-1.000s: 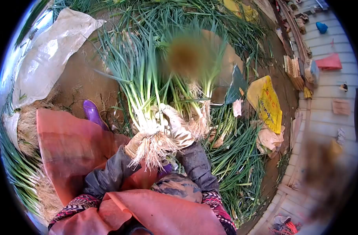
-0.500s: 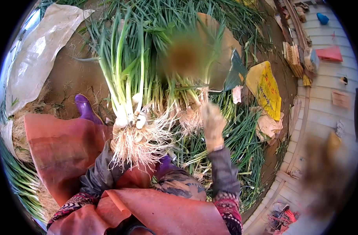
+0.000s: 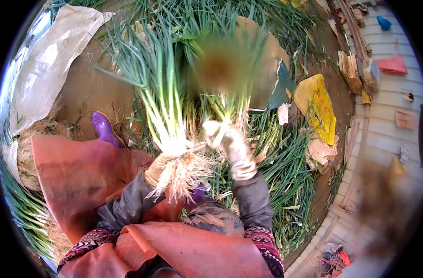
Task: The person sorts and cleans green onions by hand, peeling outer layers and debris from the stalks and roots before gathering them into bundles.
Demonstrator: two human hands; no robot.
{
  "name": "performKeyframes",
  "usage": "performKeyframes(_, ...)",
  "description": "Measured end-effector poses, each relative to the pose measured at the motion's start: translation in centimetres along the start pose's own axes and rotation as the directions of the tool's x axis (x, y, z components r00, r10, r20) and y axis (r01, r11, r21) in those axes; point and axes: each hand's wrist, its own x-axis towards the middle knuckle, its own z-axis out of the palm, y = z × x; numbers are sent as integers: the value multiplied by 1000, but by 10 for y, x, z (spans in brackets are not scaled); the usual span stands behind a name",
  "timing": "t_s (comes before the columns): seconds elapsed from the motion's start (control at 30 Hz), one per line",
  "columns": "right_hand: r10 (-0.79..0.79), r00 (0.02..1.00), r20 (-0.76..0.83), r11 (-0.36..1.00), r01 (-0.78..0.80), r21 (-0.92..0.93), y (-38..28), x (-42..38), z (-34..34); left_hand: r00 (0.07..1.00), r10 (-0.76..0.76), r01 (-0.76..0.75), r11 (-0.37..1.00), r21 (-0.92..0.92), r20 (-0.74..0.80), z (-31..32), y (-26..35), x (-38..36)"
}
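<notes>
A bunch of green onions [image 3: 167, 111] stands upright before me, leaves up, with its pale stringy roots [image 3: 183, 173] hanging at the bottom. My left hand [image 3: 157, 170], in a dirty glove, is closed round the root end, partly hidden by the roots. Just right of the white stems is my gloved right hand [image 3: 223, 136], its fingers curled. A thin dark strip lies between it and the bunch; what the fingers hold I cannot make out. More green onions [image 3: 227, 106] are behind the right hand.
Loose green onions [image 3: 285, 185] cover the ground at right, and more lie at lower left. A yellow printed sack piece [image 3: 315, 109] and torn cardboard [image 3: 320, 153] are on the right. A pale plastic sheet [image 3: 49, 60] lies at upper left. A purple boot [image 3: 105, 127] stands on the soil.
My right hand has moved left and closer to the bunch, its fingers now curled. The held bunch has shifted right, and more of my left hand shows.
</notes>
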Motion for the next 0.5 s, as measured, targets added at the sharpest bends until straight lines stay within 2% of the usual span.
performKeyframes(0.07,91,995,31,969,-95,227,39,-11,12,999,-19,21,997,73,-26,15,-16,-1)
performKeyframes(0.1,153,988,-17,941,-141,307,50,-16,17,998,-52,56,994,97,-44,18,-20,-5)
performKeyframes(0.13,102,993,54,982,-109,153,56,-15,11,998,-32,39,991,125,-53,13,-26,-6)
performKeyframes(0.17,100,993,60,982,-109,154,59,-13,8,993,-91,98,989,109,-70,10,-29,-7)
performKeyframes(0.23,-58,997,-58,994,52,-99,47,-6,16,991,-101,113,984,141,-91,8,-34,-4)
performKeyframes(0.27,107,992,-61,992,-110,-56,38,-7,18,991,-100,112,983,144,-89,5,-35,-4)
performKeyframes(0.3,99,993,-60,993,-103,-58,32,-10,19,993,-92,100,987,124,-74,4,-34,-3)
performKeyframes(0.33,-71,987,-143,978,41,-205,28,-12,19,995,-85,90,990,106,-57,4,-31,-2)
performKeyframes(0.37,-193,961,-198,934,118,-337,21,-19,19,995,-88,93,990,110,-50,4,-28,-3)
performKeyframes(0.4,-307,913,-270,879,163,-448,12,-34,18,1000,-6,9,987,159,-19,14,-25,-4)
performKeyframes(0.43,-404,840,-362,834,176,-523,3,-54,14,998,66,-67,977,203,14,23,-21,-6)
performKeyframes(0.47,-479,735,-480,816,171,-552,0,-77,7,997,3,-20,977,214,82,28,-12,-12)
performKeyframes(0.5,-525,602,-602,823,180,-539,3,-101,-7,993,88,-101,983,156,84,43,-14,-17)
